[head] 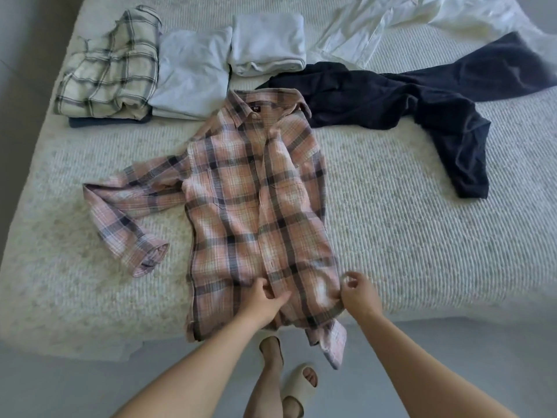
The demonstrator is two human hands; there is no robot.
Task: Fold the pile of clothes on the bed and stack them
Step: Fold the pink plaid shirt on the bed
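Your left hand [265, 300] pinches the front placket of the pink plaid shirt [250, 206] near its hem, fingers curled into the cloth. Your right hand [357, 292], just beside it, grips the shirt's right edge at the hem. The shirt lies face up beyond both hands, collar farthest from you. One sleeve is spread out past your left hand; the other looks tucked under the body, with its cuff hanging off the bed [422, 236] edge below your right hand.

Well beyond your left hand sit the finished folds: a cream checked shirt [111, 64] and two pale folded pieces [193, 70]. Beyond your right hand the dark garment [407, 101] and a white shirt [376, 28] lie unfolded.

The risks, as I judge them: the hem overhangs the mattress, so pulling toward yourself could drag the whole shirt off. The open front may gape if you tug the two edges unevenly, leaving a crooked fold. The collar touches the dark garment, so lifting carelessly could snag it along.
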